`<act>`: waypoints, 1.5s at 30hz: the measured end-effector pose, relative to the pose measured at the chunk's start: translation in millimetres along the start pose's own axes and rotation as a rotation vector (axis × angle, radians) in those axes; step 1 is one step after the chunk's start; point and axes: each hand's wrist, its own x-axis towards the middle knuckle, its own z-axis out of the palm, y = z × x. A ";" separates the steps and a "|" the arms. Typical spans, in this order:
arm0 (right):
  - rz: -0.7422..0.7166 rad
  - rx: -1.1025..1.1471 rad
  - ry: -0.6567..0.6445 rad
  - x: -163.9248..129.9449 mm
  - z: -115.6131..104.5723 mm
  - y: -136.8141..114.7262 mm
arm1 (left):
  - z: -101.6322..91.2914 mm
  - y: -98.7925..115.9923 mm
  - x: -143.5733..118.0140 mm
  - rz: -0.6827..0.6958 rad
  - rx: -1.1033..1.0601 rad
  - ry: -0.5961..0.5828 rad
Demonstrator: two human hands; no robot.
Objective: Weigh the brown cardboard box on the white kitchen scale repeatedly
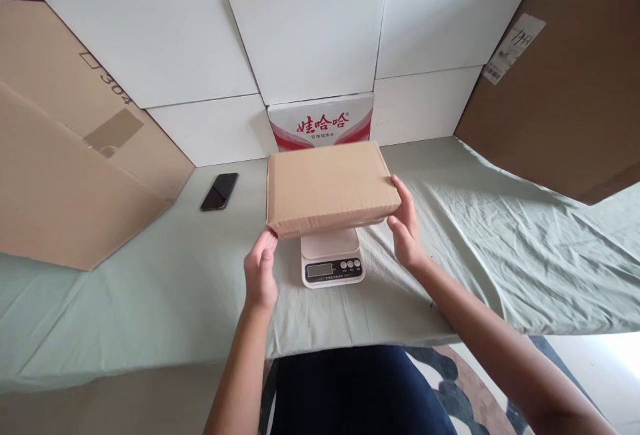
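Brown cardboard box (330, 187) sits on the small white scale (333, 258), dead centre of the tabletop (150, 288). My left hand (260, 273) touches its 7 o'clock corner, fingers loosely spread, no real grip. My right hand (406, 228) cups the 3 o'clock edge, fingers spread along the side. Box overhangs the platform all round, so I'd keep it level, centred and display uncovered, and steady both sides evenly. Black phone (219, 191) at 10 o'clock. Red-printed carton (321, 121) just behind at 12.
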 end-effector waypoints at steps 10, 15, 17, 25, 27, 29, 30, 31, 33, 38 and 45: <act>0.112 0.040 0.003 72.2 36.8 77.9 | 50.6 -49.2 107.0 -0.197 -0.101 0.022; 0.198 0.051 -0.019 64.8 37.4 89.3 | 50.3 -67.7 101.3 -0.236 -0.081 0.015; 0.227 0.063 -0.022 64.4 35.7 88.6 | 47.9 -68.1 99.9 -0.232 -0.066 0.016; 0.355 0.169 0.085 63.6 25.1 103.5 | 23.2 -63.5 112.4 -0.242 -0.088 0.184; 0.375 0.178 0.095 62.7 24.5 104.9 | 19.0 -62.5 114.0 -0.251 -0.098 0.201; 0.376 0.183 0.063 61.4 25.5 102.5 | 19.1 -62.3 113.5 -0.264 -0.098 0.191; 0.373 0.180 0.042 60.6 26.3 100.2 | 20.5 -62.4 112.7 -0.271 -0.097 0.175; 0.363 0.173 0.019 59.9 27.2 97.3 | 22.7 -62.6 111.6 -0.278 -0.096 0.156; 0.326 0.149 -0.017 58.9 28.8 91.1 | 27.9 -62.9 109.4 -0.297 -0.095 0.119; 0.277 0.133 -0.026 59.6 31.0 81.5 | 36.5 -63.2 106.3 -0.328 -0.091 0.060; 0.278 0.129 -0.041 59.6 31.9 80.5 | 39.2 -64.2 105.9 -0.334 -0.097 0.051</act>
